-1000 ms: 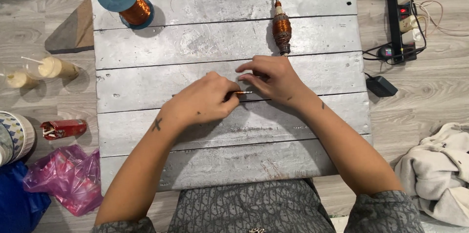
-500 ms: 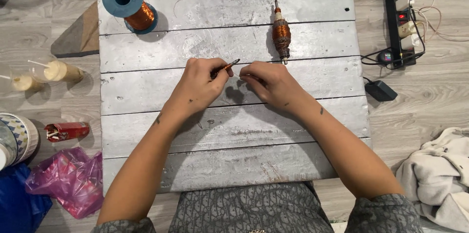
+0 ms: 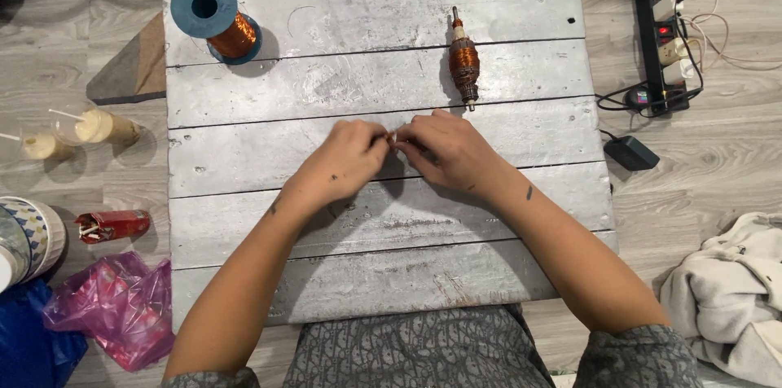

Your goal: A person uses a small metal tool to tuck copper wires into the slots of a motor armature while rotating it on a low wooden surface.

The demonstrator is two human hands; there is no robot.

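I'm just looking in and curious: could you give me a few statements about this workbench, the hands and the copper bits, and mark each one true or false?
1. Both hands, left hand and right hand, meet at the middle of the wooden board. True.
2. The copper wire spool stands at the board's near right corner. False: it stands at the far left corner.
3. The copper-wound rotor lies on the board, beyond the right hand and apart from it. True.
4. The left hand grips the rotor. False: its fingertips meet the right hand's over something too small to tell.
5. A power strip lies on the floor to the right. True.
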